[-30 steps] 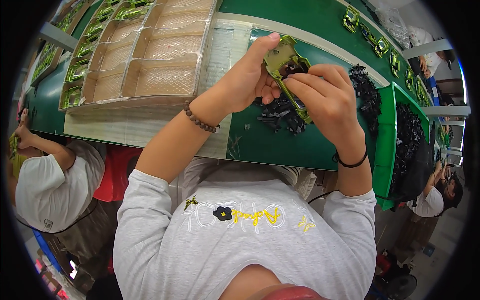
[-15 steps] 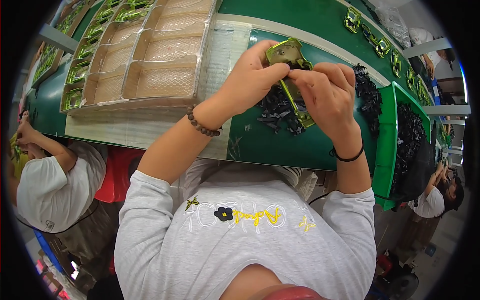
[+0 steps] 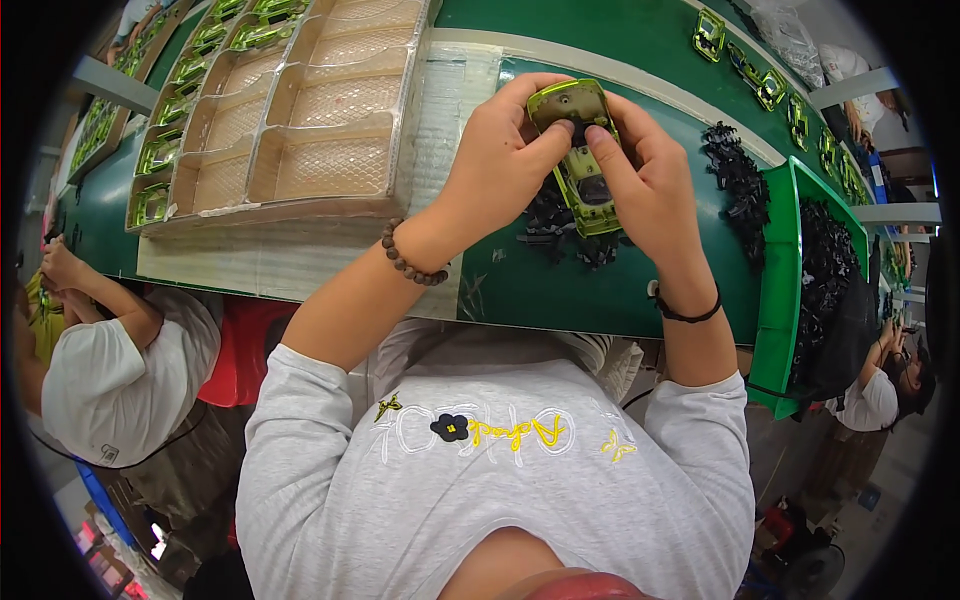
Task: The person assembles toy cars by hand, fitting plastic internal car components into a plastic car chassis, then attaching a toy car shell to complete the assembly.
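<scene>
A shiny green toy car body shell (image 3: 578,168) is held over the table, its hollow inner side facing up. My left hand (image 3: 500,155) grips its left side near the far end, fingers curled behind it. My right hand (image 3: 652,180) wraps the right side. Both thumbs press close together inside the shell, on or beside a small dark part largely hidden by them. Under the shell and my hands lies a loose heap of small black plastic parts (image 3: 550,222).
A divided clear plastic tray (image 3: 300,205) with green shells in its left compartments stands at left. At right are another black heap (image 3: 735,190) and a green bin (image 3: 778,290) of black parts. More shells (image 3: 770,88) lie beyond. People sit on both sides (image 3: 120,370).
My right hand has gone from pinching at the shell's middle to wrapping its right side, thumb inside. The shell has turned so its hollow inner side faces up more fully.
</scene>
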Demonstrator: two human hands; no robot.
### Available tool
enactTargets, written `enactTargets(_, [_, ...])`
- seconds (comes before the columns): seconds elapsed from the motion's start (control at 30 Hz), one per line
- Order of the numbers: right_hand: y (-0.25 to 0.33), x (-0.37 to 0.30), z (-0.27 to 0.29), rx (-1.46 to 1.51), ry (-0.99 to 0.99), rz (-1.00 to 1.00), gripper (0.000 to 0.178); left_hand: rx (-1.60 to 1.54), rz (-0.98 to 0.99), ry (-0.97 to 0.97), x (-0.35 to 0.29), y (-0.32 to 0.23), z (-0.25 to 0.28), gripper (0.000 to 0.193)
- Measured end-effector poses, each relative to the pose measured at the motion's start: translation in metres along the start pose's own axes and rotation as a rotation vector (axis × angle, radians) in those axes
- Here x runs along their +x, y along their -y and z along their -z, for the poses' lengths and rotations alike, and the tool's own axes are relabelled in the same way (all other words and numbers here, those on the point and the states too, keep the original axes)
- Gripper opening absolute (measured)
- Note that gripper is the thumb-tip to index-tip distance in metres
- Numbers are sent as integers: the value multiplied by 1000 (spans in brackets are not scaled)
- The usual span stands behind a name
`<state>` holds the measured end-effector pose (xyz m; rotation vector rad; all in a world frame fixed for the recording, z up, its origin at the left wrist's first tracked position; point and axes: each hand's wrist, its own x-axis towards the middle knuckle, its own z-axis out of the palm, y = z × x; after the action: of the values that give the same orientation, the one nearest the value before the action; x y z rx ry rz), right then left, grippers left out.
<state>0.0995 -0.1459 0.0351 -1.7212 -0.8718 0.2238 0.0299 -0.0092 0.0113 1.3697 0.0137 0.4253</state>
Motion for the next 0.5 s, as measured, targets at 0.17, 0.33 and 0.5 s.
enactTargets(0.17, [-1, 1, -4, -65, -58, -4, 28, 49, 25, 22, 0, 1, 1, 31])
enactTargets(0.33, [3, 1, -6, -63, -76, -5, 31, 72, -20, 1, 0, 0, 1, 33])
enactTargets(0.5, [4, -4, -7, -66, -114, 91, 34, 66, -31, -29, 0, -1, 1, 34])
